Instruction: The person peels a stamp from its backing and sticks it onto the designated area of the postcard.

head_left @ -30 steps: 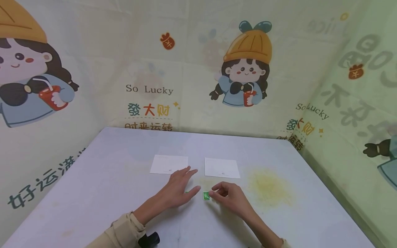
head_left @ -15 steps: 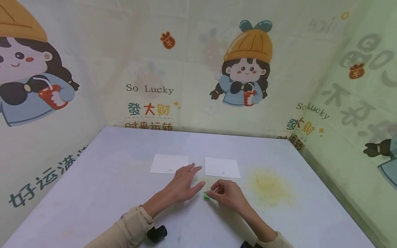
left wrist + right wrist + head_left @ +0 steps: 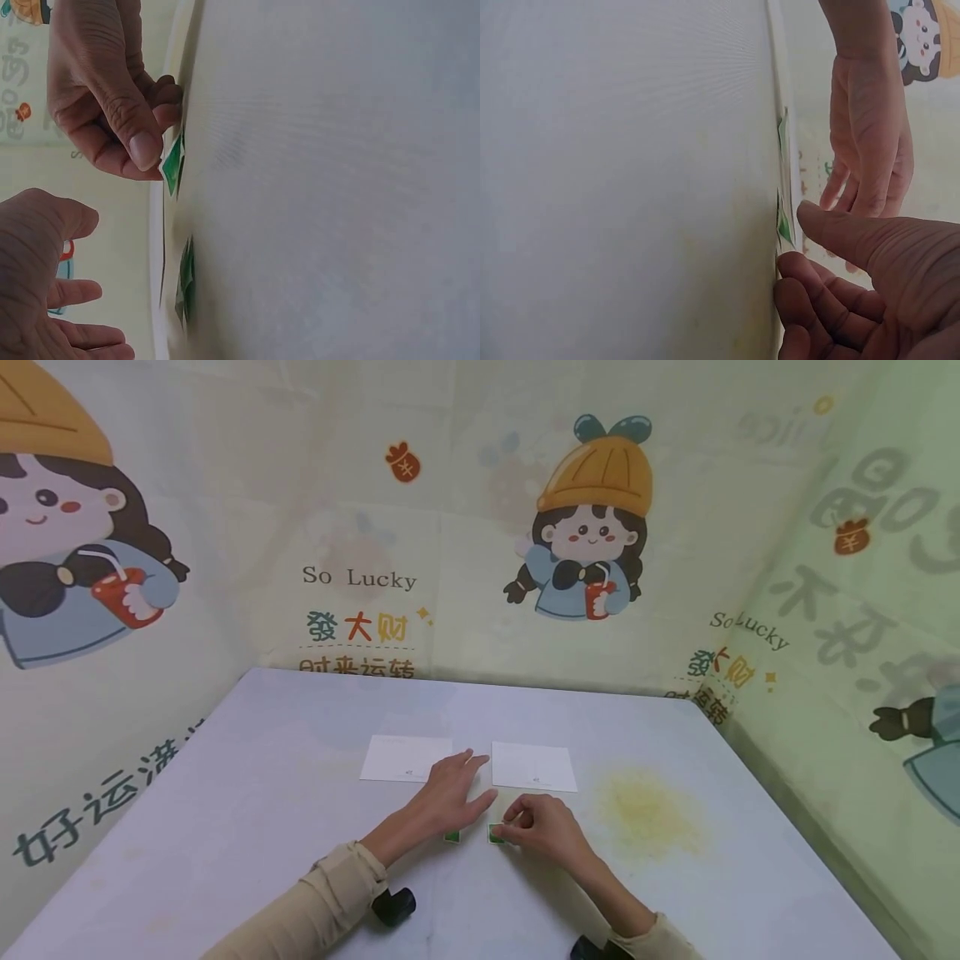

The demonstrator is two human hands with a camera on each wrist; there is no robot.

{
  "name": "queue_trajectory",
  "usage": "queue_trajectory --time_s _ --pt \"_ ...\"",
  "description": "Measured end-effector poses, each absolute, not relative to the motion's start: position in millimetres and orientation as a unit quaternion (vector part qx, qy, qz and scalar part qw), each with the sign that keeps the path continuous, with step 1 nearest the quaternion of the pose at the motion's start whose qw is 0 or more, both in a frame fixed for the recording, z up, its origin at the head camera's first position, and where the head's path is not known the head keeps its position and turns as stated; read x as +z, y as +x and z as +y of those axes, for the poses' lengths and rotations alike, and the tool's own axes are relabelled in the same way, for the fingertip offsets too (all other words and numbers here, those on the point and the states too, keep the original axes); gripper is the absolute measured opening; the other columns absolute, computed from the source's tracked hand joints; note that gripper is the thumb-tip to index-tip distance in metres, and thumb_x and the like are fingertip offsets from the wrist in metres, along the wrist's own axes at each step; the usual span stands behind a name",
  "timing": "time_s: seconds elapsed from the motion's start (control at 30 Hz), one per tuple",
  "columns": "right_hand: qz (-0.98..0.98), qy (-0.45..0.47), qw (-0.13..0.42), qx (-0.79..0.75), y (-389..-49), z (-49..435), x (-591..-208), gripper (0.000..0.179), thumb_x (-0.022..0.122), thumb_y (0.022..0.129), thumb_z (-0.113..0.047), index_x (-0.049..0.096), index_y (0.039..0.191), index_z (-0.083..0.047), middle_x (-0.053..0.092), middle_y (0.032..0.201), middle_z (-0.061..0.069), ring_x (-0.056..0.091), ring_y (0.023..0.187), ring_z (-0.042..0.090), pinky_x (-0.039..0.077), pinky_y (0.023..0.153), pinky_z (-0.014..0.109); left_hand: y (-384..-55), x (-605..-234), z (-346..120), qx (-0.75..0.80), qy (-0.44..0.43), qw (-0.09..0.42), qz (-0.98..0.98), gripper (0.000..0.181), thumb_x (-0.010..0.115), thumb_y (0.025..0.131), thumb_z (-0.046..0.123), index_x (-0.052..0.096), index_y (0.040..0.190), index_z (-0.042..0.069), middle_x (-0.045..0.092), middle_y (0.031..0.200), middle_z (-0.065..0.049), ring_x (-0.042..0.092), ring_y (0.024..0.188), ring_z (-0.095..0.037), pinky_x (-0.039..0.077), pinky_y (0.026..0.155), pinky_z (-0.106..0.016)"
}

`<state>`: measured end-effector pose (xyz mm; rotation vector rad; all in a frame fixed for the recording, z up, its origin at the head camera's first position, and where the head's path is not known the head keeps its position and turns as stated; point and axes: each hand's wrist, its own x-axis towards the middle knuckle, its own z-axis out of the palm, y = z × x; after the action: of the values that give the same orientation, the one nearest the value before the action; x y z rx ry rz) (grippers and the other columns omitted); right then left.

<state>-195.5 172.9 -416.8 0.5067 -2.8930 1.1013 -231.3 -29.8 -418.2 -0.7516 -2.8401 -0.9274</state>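
Two small green paper squares with white borders, like stamps, lie on the white table, slightly bent up from it. My right hand (image 3: pixel 543 827) is low over the right square (image 3: pixel 496 833), fingers loosely curled. Its thumb tip overlaps that square's edge in the head view. The right wrist view shows a gap between thumb and index finger, with the creased square (image 3: pixel 784 225) just past it. My left hand (image 3: pixel 450 797) hovers with fingers spread and holds nothing. Beneath its wrist side, the left square (image 3: pixel 452 837) is partly hidden; it shows as a folded green piece (image 3: pixel 186 281) in the left wrist view.
Two white cards, a left one (image 3: pixel 397 757) and a right one (image 3: pixel 534 767), lie beyond my hands. A yellow stain (image 3: pixel 648 806) marks the table (image 3: pixel 225 827) on the right. Printed cloth (image 3: pixel 465 527) hangs behind and at both sides.
My left hand has shifted right and slightly forward, still spread. My right thumb and fingers have moved a little left, further over the right green square.
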Motion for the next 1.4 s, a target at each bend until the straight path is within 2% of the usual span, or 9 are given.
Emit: queue_trajectory --time_s 0.53,0.8,1.4 --pt "-0.926 0.159 -0.026 0.340 -202.3 173.9 -417.8 0.023 0.088 0.079 -0.028 0.072 0.081 -0.012 0.064 0.067 -0.008 0.053 0.060 0.006 0.043 0.055 0.024 -253.4 -423.0 -18.8 -0.264 -0.241 0.013 -0.934 0.059 0.062 0.100 0.035 0.049 0.148 0.003 0.048 0.153 -0.023 0.038 0.147 -0.039 0.026 0.120 -0.057" --pt "-0.927 0.166 -0.024 0.335 -202.9 173.0 -417.9 0.024 0.090 0.078 -0.026 0.071 0.080 -0.011 0.061 0.064 -0.008 0.052 0.059 0.007 0.041 0.054 0.023 -260.4 -424.4 -14.5 -0.244 -0.238 0.004 -0.940 0.058 0.062 0.101 0.036 0.050 0.147 0.004 0.050 0.152 -0.019 0.036 0.148 -0.037 0.026 0.120 -0.055" --pt "-0.930 0.163 -0.021 0.330 -201.0 171.2 -419.5 0.020 0.088 0.078 -0.022 0.070 0.078 -0.013 0.059 0.063 -0.009 0.051 0.058 0.006 0.040 0.053 0.023 -266.0 -427.0 -6.3 -0.221 -0.232 -0.028 -0.947 0.057 0.065 0.100 0.037 0.053 0.145 0.004 0.050 0.151 -0.021 0.038 0.146 -0.039 0.028 0.120 -0.056"
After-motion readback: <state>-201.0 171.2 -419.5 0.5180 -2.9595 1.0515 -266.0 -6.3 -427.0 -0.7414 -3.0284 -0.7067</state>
